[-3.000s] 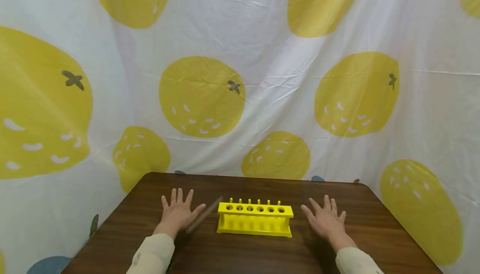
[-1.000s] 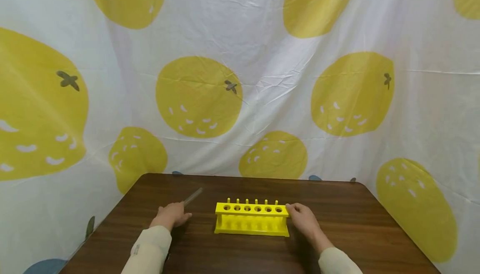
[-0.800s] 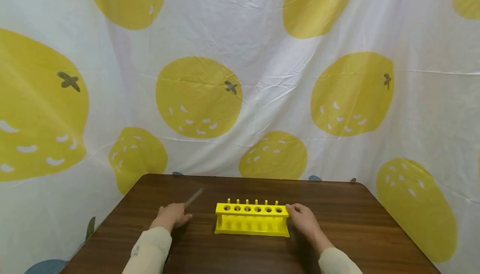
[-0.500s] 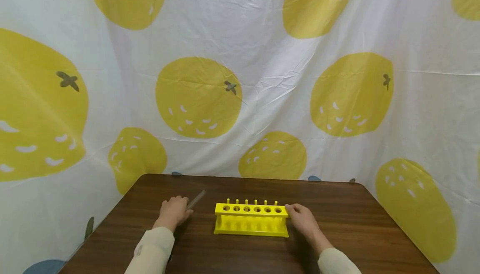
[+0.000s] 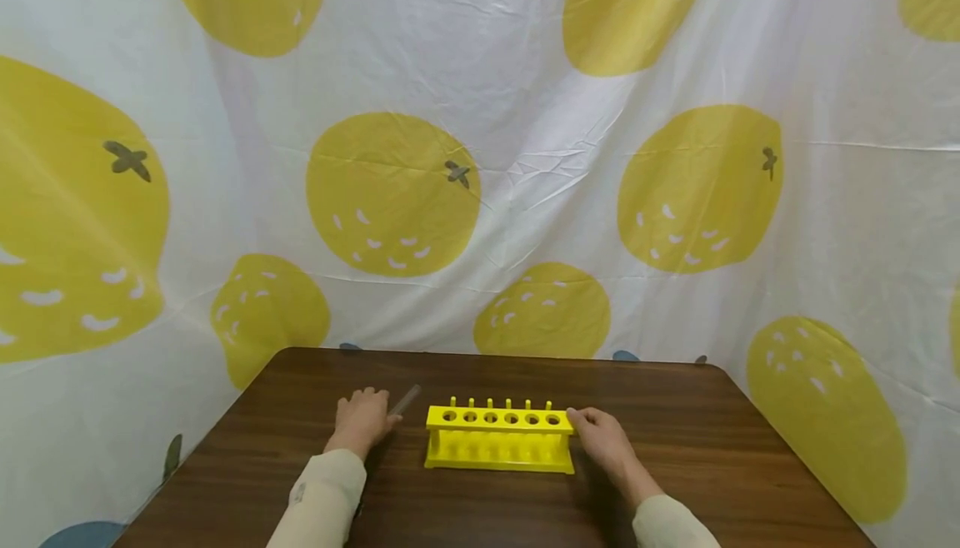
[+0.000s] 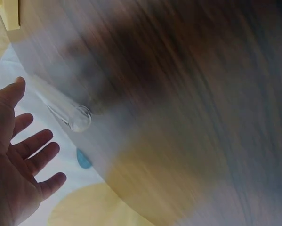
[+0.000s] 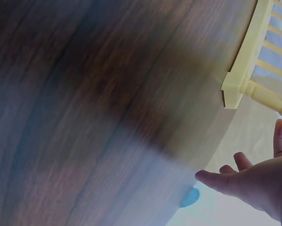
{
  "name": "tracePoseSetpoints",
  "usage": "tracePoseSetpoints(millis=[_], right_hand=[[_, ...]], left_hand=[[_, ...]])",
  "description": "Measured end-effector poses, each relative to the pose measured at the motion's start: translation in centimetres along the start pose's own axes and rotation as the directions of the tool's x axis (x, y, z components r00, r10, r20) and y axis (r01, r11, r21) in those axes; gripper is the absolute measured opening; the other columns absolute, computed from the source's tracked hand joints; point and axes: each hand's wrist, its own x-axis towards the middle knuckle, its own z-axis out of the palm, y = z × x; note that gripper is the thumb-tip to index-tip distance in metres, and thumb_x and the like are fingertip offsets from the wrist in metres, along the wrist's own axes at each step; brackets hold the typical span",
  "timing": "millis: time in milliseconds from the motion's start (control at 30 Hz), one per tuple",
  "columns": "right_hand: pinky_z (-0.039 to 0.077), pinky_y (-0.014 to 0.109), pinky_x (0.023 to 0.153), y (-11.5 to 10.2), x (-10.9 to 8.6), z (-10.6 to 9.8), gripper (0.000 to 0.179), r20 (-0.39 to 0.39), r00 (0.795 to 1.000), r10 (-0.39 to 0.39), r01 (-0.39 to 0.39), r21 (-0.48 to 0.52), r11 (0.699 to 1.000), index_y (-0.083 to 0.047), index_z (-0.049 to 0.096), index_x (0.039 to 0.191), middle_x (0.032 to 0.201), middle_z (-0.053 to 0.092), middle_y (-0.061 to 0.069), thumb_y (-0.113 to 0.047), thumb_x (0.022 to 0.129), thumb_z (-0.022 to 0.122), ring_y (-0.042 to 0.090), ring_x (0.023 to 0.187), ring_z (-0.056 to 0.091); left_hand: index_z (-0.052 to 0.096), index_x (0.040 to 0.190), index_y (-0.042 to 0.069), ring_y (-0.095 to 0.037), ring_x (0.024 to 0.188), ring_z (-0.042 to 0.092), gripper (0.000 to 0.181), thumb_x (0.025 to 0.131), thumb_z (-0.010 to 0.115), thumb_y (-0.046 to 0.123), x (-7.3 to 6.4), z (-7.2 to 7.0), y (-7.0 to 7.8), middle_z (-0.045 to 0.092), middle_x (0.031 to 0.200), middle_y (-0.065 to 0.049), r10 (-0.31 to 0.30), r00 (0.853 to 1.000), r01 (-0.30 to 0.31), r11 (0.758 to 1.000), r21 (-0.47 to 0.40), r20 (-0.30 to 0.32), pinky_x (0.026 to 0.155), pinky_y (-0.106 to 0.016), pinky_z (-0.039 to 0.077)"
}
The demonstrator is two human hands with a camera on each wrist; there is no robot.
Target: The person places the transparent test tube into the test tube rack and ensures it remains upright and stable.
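In the head view, a clear glass test tube (image 5: 406, 401) lies slanted on the table beside my left hand (image 5: 362, 421). Its rounded end faces the left wrist camera, where the tube (image 6: 63, 104) shows just past the thumb tip, outside the hand. That left hand's fingers (image 6: 36, 143) are spread and relaxed, gripping nothing. A yellow test tube rack (image 5: 498, 461) stands upright, a row of round holes along its top and pegs behind. My right hand (image 5: 606, 441) pinches the right end of its top bar. From the right wrist, the thumb reaches the rack (image 7: 239, 82); the index finger is hidden.
The dark wooden table (image 5: 645, 398) has rounded far corners. Behind it hangs a white cloth (image 5: 547, 223) printed with big yellow lemons. No tube stands in the rack's holes.
From lying spread on the table, my right hand has moved onto the rack's end. My left hand shifted the tube farther back, then slid it slightly right toward the rack as its fingers loosened.
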Motion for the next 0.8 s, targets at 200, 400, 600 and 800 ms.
tracePoseSetpoints(millis=[200,400,600,800], right_hand=[[0.043,0.057,0.097,-0.2,0.0,0.2,0.056,-0.004,1.000,0.019,-0.019,0.030,0.999,0.007,0.062,0.121,0.124,0.061,0.024,-0.044,0.102,0.050,0.038,0.111,0.056],[0.043,0.056,0.097,-0.6,-0.3,0.4,0.055,-0.028,0.999,0.044,-0.042,0.069,0.997,0.009,0.062,0.121,0.123,0.061,0.025,-0.042,0.103,0.050,0.036,0.109,0.056],[0.043,0.056,0.097,-0.8,-0.7,0.6,0.059,-0.057,0.996,0.064,-0.060,0.078,0.995,0.011,0.061,0.122,0.126,0.059,0.027,-0.044,0.102,0.051,0.039,0.112,0.055],[0.043,0.056,0.096,-0.9,-0.7,0.6,0.062,-0.063,0.995,0.082,-0.076,0.098,0.992,0.011,0.059,0.125,0.127,0.058,0.027,-0.046,0.102,0.050,0.038,0.111,0.054]], left_hand=[[0.067,0.109,0.004,-0.041,0.104,0.056,0.036,0.092,0.071,0.035,0.5,0.7,0.8,0.063,0.108,-0.018,-0.001,1.000,0.001,1.000,-0.005,0.000,0.089,-0.059,0.043],[0.068,0.095,0.005,-0.037,0.096,0.056,0.026,0.091,0.072,0.030,0.4,1.0,1.6,0.061,0.096,-0.014,0.004,1.000,-0.004,1.000,0.009,0.007,0.086,-0.057,0.043],[0.070,0.095,0.005,-0.037,0.097,0.056,0.021,0.090,0.073,0.025,0.2,0.9,2.1,0.061,0.094,-0.013,-0.001,1.000,0.001,1.000,0.017,0.030,0.086,-0.058,0.043],[0.069,0.094,0.005,-0.036,0.097,0.055,0.018,0.090,0.073,0.022,0.3,1.0,2.4,0.060,0.094,-0.013,-0.009,0.999,0.008,1.000,0.015,0.038,0.086,-0.058,0.042]])
